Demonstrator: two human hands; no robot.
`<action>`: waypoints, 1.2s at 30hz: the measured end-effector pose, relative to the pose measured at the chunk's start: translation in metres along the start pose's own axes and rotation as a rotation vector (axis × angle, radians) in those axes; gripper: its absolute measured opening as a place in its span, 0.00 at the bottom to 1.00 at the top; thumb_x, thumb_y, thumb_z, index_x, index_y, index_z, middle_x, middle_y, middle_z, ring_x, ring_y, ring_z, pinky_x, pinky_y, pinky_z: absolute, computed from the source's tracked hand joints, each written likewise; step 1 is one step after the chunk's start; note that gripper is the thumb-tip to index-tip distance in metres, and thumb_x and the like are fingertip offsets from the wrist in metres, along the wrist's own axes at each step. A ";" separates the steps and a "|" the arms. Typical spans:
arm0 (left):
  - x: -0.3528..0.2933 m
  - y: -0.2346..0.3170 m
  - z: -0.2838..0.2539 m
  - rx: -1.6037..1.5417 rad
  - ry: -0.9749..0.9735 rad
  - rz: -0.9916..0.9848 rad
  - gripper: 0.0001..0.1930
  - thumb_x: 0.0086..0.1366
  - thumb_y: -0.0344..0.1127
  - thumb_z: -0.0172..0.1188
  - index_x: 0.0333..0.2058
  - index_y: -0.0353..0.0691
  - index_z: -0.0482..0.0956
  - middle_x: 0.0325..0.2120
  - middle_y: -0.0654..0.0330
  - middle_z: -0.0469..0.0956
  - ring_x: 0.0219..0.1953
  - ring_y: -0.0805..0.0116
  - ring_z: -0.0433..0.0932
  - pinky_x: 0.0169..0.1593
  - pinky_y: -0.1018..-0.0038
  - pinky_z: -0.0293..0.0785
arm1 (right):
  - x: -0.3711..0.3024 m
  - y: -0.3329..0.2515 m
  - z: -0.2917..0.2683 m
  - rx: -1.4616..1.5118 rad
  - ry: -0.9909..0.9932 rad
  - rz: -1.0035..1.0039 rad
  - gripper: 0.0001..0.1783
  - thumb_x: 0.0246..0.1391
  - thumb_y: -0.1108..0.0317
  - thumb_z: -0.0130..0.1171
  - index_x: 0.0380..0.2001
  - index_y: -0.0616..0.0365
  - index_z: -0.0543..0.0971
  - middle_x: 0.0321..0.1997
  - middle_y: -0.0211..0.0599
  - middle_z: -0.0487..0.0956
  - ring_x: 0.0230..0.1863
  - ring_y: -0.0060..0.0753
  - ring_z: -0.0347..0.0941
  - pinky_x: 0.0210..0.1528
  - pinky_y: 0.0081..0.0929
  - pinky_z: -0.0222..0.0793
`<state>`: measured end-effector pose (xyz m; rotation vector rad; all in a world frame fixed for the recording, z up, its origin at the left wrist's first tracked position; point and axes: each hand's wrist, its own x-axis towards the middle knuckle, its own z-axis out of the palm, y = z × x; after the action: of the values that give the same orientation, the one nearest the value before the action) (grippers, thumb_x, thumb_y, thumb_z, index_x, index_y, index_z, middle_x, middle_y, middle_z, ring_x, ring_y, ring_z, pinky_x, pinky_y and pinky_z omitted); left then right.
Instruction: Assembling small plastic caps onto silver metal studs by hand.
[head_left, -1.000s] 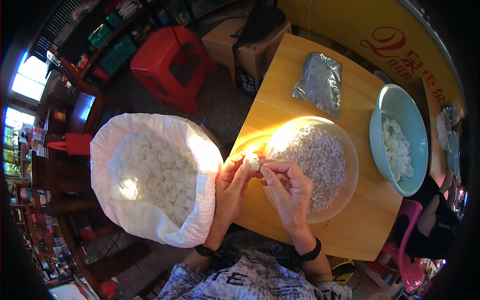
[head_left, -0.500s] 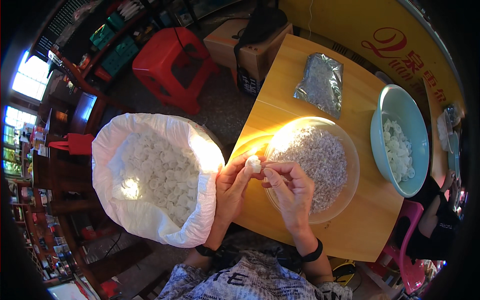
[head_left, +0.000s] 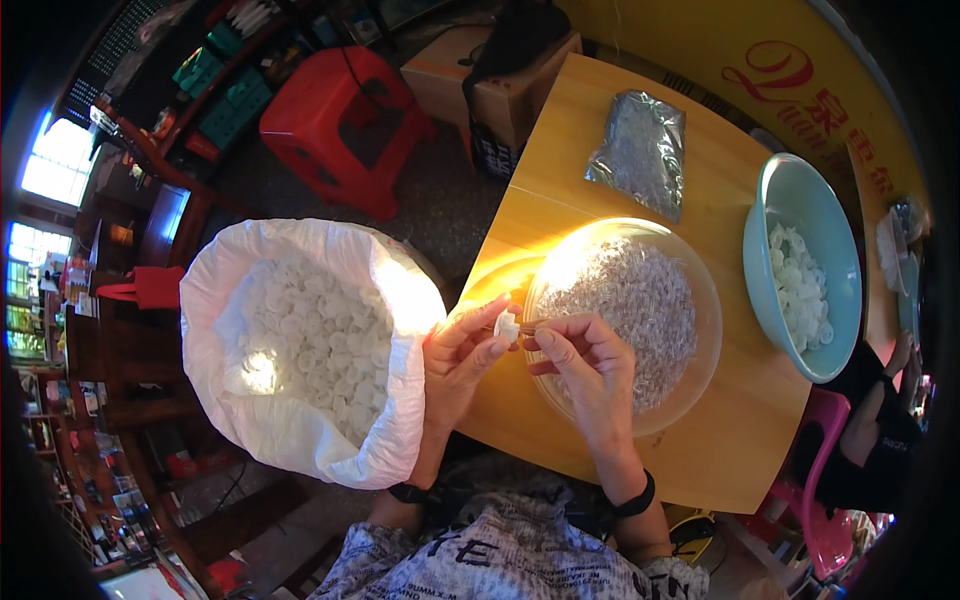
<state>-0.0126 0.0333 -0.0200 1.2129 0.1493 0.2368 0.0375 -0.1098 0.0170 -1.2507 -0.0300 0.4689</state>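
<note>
My left hand (head_left: 456, 362) pinches a small white plastic cap (head_left: 506, 326) between thumb and fingers at the near-left rim of a clear bowl (head_left: 700, 360). My right hand (head_left: 585, 372) meets it from the right, its fingertips closed on a tiny part pressed against the cap. The clear bowl is full of small translucent pieces (head_left: 630, 305). To the left of my hands stands a big white sack (head_left: 300, 440) full of white caps.
A light blue bowl (head_left: 775, 200) with white caps stands at the table's right end. A clear bag of small parts (head_left: 640, 150) lies at the far end of the wooden table (head_left: 740, 440). A red stool (head_left: 340, 125) and a cardboard box (head_left: 500, 95) stand beyond. Another person sits at the right (head_left: 880, 440).
Both hands have stayed at the bowl's rim, working the white cap between the fingertips; the fingers shifted slightly. Nothing else moved.
</note>
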 end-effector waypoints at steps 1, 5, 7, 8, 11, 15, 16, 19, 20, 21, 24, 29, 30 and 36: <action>0.000 0.000 0.000 0.007 -0.008 0.000 0.18 0.62 0.30 0.56 0.52 0.37 0.72 0.45 0.54 0.75 0.45 0.68 0.74 0.51 0.71 0.69 | 0.000 0.000 0.000 0.002 0.003 0.002 0.07 0.56 0.71 0.57 0.34 0.64 0.76 0.35 0.35 0.79 0.36 0.23 0.77 0.35 0.19 0.74; -0.001 -0.001 0.000 0.021 -0.011 -0.010 0.18 0.62 0.30 0.56 0.52 0.36 0.71 0.46 0.54 0.75 0.48 0.67 0.74 0.54 0.70 0.68 | 0.000 -0.001 -0.001 0.002 -0.015 0.032 0.07 0.57 0.70 0.56 0.34 0.63 0.75 0.36 0.36 0.79 0.38 0.24 0.77 0.36 0.19 0.74; 0.000 -0.002 0.001 0.027 -0.010 -0.007 0.18 0.63 0.31 0.56 0.52 0.36 0.71 0.45 0.54 0.75 0.48 0.67 0.74 0.54 0.70 0.68 | 0.000 -0.002 -0.001 -0.006 -0.019 0.036 0.07 0.57 0.70 0.56 0.34 0.62 0.75 0.36 0.36 0.79 0.38 0.24 0.77 0.37 0.19 0.74; 0.000 -0.001 0.001 0.035 -0.004 0.000 0.18 0.63 0.32 0.56 0.52 0.35 0.71 0.45 0.54 0.75 0.47 0.67 0.74 0.53 0.71 0.68 | 0.000 -0.003 -0.001 0.007 -0.024 0.038 0.06 0.57 0.70 0.56 0.34 0.62 0.75 0.36 0.36 0.79 0.38 0.25 0.77 0.37 0.19 0.74; 0.001 0.000 0.001 -0.038 0.003 -0.028 0.18 0.63 0.31 0.55 0.52 0.36 0.71 0.45 0.55 0.75 0.46 0.70 0.74 0.53 0.74 0.68 | -0.001 -0.003 0.000 0.025 -0.031 0.032 0.06 0.57 0.70 0.56 0.34 0.62 0.75 0.36 0.37 0.79 0.39 0.25 0.77 0.37 0.19 0.74; 0.001 -0.001 0.000 -0.075 -0.009 -0.048 0.18 0.64 0.32 0.55 0.52 0.36 0.71 0.45 0.54 0.75 0.47 0.69 0.74 0.53 0.73 0.68 | -0.002 -0.002 0.000 0.026 -0.029 -0.003 0.06 0.56 0.72 0.56 0.34 0.63 0.75 0.36 0.37 0.79 0.39 0.26 0.77 0.37 0.20 0.75; 0.000 -0.001 0.001 -0.091 -0.002 -0.053 0.18 0.64 0.32 0.55 0.52 0.36 0.71 0.45 0.54 0.75 0.47 0.69 0.74 0.53 0.73 0.68 | -0.002 -0.002 0.000 0.026 -0.029 -0.004 0.06 0.56 0.72 0.56 0.34 0.63 0.75 0.36 0.37 0.79 0.39 0.26 0.77 0.37 0.20 0.75; -0.001 -0.001 0.001 -0.104 0.005 -0.056 0.18 0.64 0.32 0.55 0.52 0.36 0.71 0.45 0.54 0.75 0.47 0.69 0.74 0.53 0.73 0.68 | -0.002 -0.002 0.001 0.034 -0.034 0.005 0.06 0.56 0.72 0.56 0.34 0.64 0.75 0.36 0.37 0.79 0.39 0.26 0.77 0.37 0.21 0.75; -0.001 -0.001 0.001 -0.101 0.006 -0.054 0.18 0.64 0.32 0.55 0.52 0.36 0.71 0.45 0.54 0.75 0.47 0.69 0.74 0.53 0.73 0.68 | -0.002 -0.001 0.001 0.031 -0.031 -0.001 0.06 0.56 0.72 0.56 0.34 0.64 0.75 0.36 0.37 0.79 0.38 0.26 0.77 0.37 0.21 0.75; -0.001 -0.001 0.001 -0.101 0.006 -0.053 0.18 0.64 0.32 0.55 0.52 0.36 0.71 0.45 0.54 0.75 0.47 0.69 0.74 0.53 0.73 0.68 | -0.002 0.000 0.001 0.027 -0.028 -0.006 0.06 0.56 0.72 0.56 0.34 0.64 0.75 0.36 0.37 0.79 0.38 0.26 0.77 0.37 0.21 0.75; -0.001 -0.002 0.001 -0.056 0.014 -0.039 0.18 0.64 0.36 0.55 0.52 0.36 0.70 0.45 0.52 0.75 0.43 0.68 0.76 0.50 0.74 0.71 | -0.002 -0.001 0.002 0.018 -0.033 -0.014 0.06 0.56 0.72 0.56 0.34 0.64 0.75 0.36 0.38 0.79 0.38 0.26 0.77 0.37 0.21 0.76; -0.001 -0.002 0.001 -0.051 0.028 -0.037 0.18 0.64 0.35 0.55 0.51 0.36 0.70 0.45 0.53 0.75 0.48 0.68 0.73 0.55 0.72 0.66 | -0.001 -0.001 0.001 -0.007 -0.028 -0.003 0.06 0.56 0.72 0.56 0.33 0.64 0.75 0.37 0.38 0.79 0.39 0.26 0.77 0.36 0.20 0.76; -0.001 -0.002 0.001 -0.050 0.030 -0.037 0.18 0.64 0.35 0.55 0.51 0.36 0.70 0.45 0.53 0.75 0.48 0.68 0.73 0.55 0.72 0.66 | -0.001 -0.001 0.001 -0.017 -0.028 0.002 0.06 0.56 0.72 0.56 0.33 0.64 0.75 0.37 0.38 0.79 0.39 0.26 0.77 0.36 0.20 0.76; 0.001 0.000 0.001 -0.034 0.023 -0.024 0.17 0.64 0.35 0.56 0.50 0.36 0.71 0.46 0.54 0.74 0.50 0.68 0.72 0.56 0.71 0.64 | -0.001 -0.002 0.003 -0.005 -0.027 0.001 0.06 0.56 0.71 0.56 0.34 0.64 0.75 0.36 0.37 0.78 0.39 0.26 0.77 0.35 0.19 0.76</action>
<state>-0.0117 0.0328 -0.0194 1.1745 0.1792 0.2311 0.0367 -0.1077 0.0200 -1.2496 -0.0530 0.4870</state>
